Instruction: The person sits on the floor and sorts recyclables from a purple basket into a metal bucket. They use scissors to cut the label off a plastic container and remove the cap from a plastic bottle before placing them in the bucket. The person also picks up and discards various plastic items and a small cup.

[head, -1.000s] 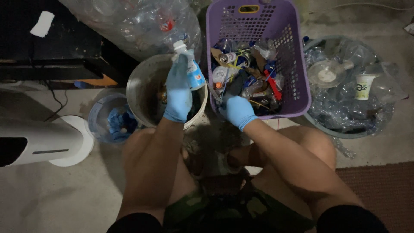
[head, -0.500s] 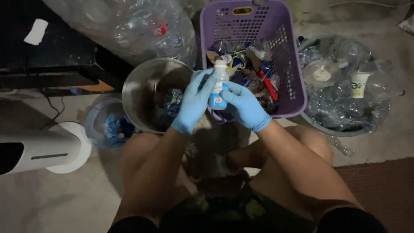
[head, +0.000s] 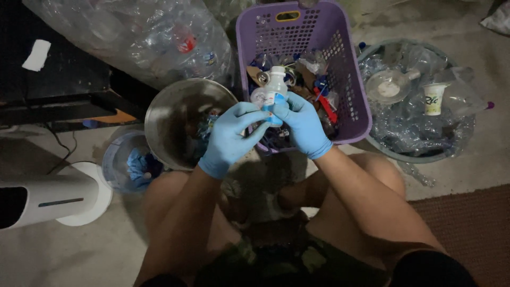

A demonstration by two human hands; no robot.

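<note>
Both my hands wear blue gloves and hold one small white plastic bottle (head: 276, 87) with a blue label, upright over the near edge of a purple basket (head: 355, 90). My left hand (head: 229, 139) grips the bottle's lower left side. My right hand (head: 304, 125) wraps its right side and bottom. The basket is full of mixed bottles, caps and scraps.
A metal bowl (head: 172, 114) sits left of the basket, a small clear tub (head: 118, 162) with blue pieces beside it. A big clear bag of plastic bottles (head: 133, 37) lies behind. A round tub of clear plastic waste (head: 419, 101) stands right. A white cylinder (head: 48, 199) lies left.
My left hand brought the bottle from over the metal bowl rightward to the basket's front. My right hand left the basket contents and closed on the bottle too.
</note>
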